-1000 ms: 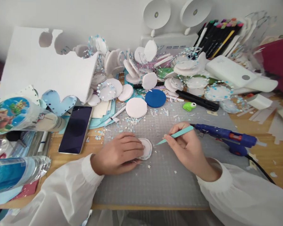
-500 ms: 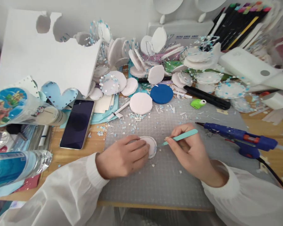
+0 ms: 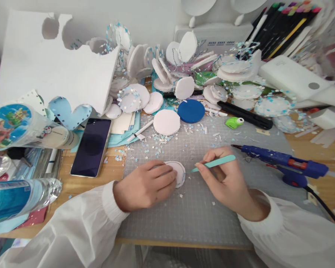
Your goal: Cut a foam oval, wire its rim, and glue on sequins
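My left hand (image 3: pixel 147 184) is curled over the left side of a small white foam disc (image 3: pixel 179 174), holding it against the grey cutting mat (image 3: pixel 184 223). A thin ring with pale blue bits runs along the disc's edge; my fingers hide the rest of it. My right hand (image 3: pixel 223 178) pinches teal tweezers (image 3: pixel 219 162), their tip pointing left and close to the disc's right edge. Whether the tip touches the ring or grips anything is too small to tell. Tiny white and blue paper stars (image 3: pixel 158 149) lie scattered behind the disc.
A blue hot glue gun (image 3: pixel 284 160) lies at the right, its cord trailing forward. Behind are a larger white disc (image 3: pixel 166 122), a blue round lid (image 3: pixel 191 111), a green punch (image 3: pixel 234 122) and a black cutter (image 3: pixel 245 115). A phone (image 3: pixel 91 147) and a bottle (image 3: pixel 19 197) are left.
Both hands keep almost the same place. The tweezers' rear end has shifted very slightly to the right.
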The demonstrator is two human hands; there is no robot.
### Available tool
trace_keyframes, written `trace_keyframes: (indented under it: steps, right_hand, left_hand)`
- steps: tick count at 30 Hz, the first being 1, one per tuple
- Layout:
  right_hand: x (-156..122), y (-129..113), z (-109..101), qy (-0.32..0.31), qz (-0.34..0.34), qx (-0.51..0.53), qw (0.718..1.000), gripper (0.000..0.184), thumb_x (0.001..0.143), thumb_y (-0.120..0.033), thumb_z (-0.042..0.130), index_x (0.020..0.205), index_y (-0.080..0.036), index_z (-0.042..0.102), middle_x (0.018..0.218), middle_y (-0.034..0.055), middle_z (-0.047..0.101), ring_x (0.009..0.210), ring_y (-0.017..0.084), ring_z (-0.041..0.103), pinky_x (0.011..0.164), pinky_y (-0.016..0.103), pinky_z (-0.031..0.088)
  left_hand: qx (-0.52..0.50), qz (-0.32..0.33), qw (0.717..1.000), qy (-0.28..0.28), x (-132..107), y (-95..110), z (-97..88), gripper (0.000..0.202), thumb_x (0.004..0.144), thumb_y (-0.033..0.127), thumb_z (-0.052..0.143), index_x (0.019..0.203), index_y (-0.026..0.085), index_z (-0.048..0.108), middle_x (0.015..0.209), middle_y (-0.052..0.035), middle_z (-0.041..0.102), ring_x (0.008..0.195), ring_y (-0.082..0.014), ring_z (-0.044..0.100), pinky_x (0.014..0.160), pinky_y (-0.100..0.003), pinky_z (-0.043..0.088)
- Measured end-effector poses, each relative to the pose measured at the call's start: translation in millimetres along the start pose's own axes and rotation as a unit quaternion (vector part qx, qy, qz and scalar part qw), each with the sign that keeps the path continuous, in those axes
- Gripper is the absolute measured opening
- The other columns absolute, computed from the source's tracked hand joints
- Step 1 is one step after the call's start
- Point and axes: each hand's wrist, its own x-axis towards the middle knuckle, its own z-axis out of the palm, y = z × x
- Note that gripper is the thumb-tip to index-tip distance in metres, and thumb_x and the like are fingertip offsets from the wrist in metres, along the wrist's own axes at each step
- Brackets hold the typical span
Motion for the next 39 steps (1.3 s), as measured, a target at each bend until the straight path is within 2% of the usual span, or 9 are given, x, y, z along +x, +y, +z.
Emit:
trace_keyframes:
  steps: [5,19,27,35,39]
  right_hand:
    - [-2.0,2.5,-1.9,-0.031,-0.013,-0.018,0.999,0.015,0.083,-0.019,0.061,0.088,-0.022,0.047,0.079,0.0007,0.051,0.066,0.014,0.055,0.056,0.027,0.049]
    - [0.6,0.5,-1.9,-0.007,0.001,0.02,1.0,0.015,0.084,-0.021,0.061,0.089,-0.022,0.047,0.076,0.0002,0.052,0.063,0.014,0.056,0.052,0.025,0.048]
    - [-0.5,1.7,-2.1,-0.023,0.005,0.003,1.0,0.015,0.084,-0.018,0.06,0.089,-0.021,0.047,0.08,0.0002,0.049,0.067,0.013,0.053,0.057,0.027,0.046]
    - [1.4,0.2,-2.1,-0.029,0.015,0.019,0.999,0.015,0.085,-0.018,0.06,0.089,-0.021,0.046,0.08,-0.0005,0.048,0.063,0.011,0.051,0.054,0.025,0.044]
    - [1.1,0.0,-1.8,-0.027,0.018,0.02,0.999,0.015,0.085,-0.018,0.06,0.089,-0.021,0.046,0.08,-0.0005,0.048,0.065,0.012,0.053,0.057,0.026,0.045]
  left_hand:
    - [-0.003,0.002,1.0,-0.002,-0.4,-0.6,0.0,0.01,0.09,0.014,0.054,0.093,0.014,0.064,0.101,-0.0063,0.071,0.097,-0.0189,0.065,0.085,-0.034,0.053]
    - [-0.013,0.005,1.0,-0.013,-1.8,-0.9,-0.5,0.011,0.09,0.014,0.054,0.094,0.012,0.063,0.102,-0.0076,0.07,0.099,-0.0193,0.063,0.081,-0.033,0.053]
    - [-0.004,0.007,1.0,-0.013,-1.4,-1.6,-0.8,0.012,0.091,0.015,0.052,0.093,0.014,0.064,0.103,-0.0057,0.071,0.099,-0.0184,0.064,0.082,-0.032,0.052]
    - [-0.014,0.007,1.0,-0.007,-1.5,-2.0,-0.6,0.011,0.09,0.015,0.054,0.093,0.013,0.064,0.103,-0.0051,0.072,0.098,-0.0187,0.063,0.081,-0.033,0.052]
    - [-0.011,0.01,1.0,-0.005,-1.7,-2.4,-0.6,0.011,0.09,0.014,0.054,0.094,0.012,0.064,0.103,-0.0051,0.072,0.099,-0.019,0.064,0.081,-0.033,0.052]
